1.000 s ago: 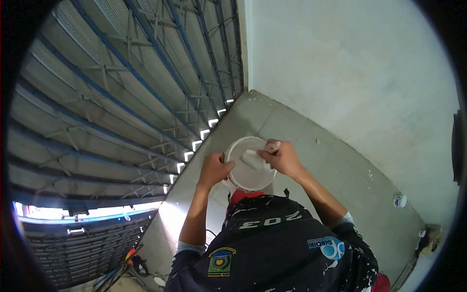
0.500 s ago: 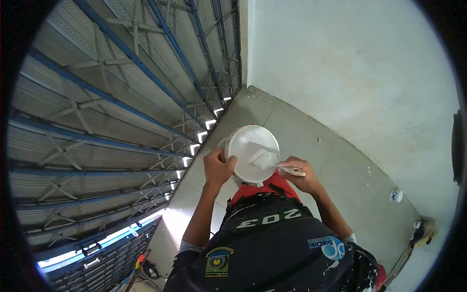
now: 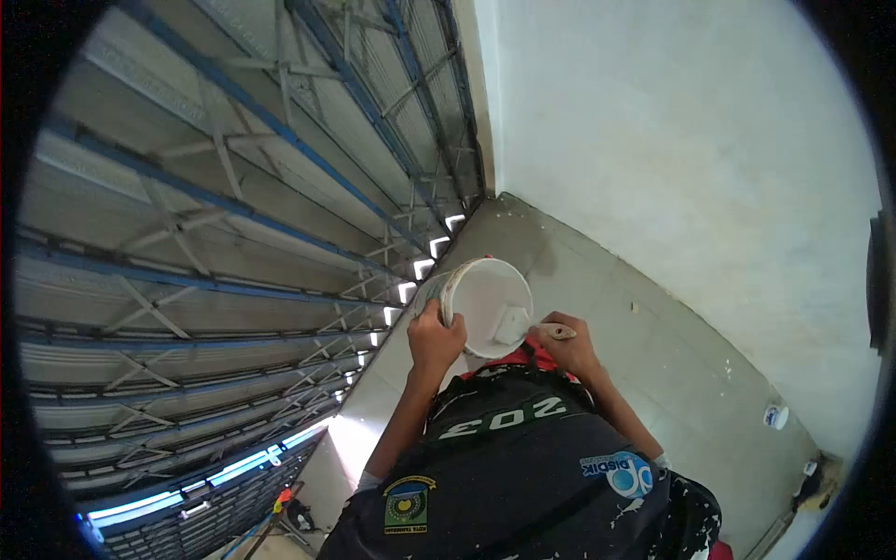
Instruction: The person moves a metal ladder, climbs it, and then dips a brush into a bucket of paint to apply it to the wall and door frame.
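Observation:
My left hand (image 3: 435,337) grips the rim of a white paint bucket (image 3: 485,303), which I hold up in front of my chest, tilted toward me. My right hand (image 3: 567,347) holds a paintbrush (image 3: 527,327) by its pale handle. The brush's white-coated bristles rest inside the bucket against its lower wall. My dark, paint-spattered shirt fills the bottom of the view.
A white plastered wall (image 3: 691,159) rises on the right and meets a metal roller shutter (image 3: 243,215) on the left at a corner. Grey floor tiles (image 3: 644,355) lie far below. A small white container (image 3: 773,415) stands on the floor near the wall.
The bucket tilted more toward me and shifted slightly right. My right hand drew in closer to my chest, and the brush slid from the bucket's middle to its lower right wall.

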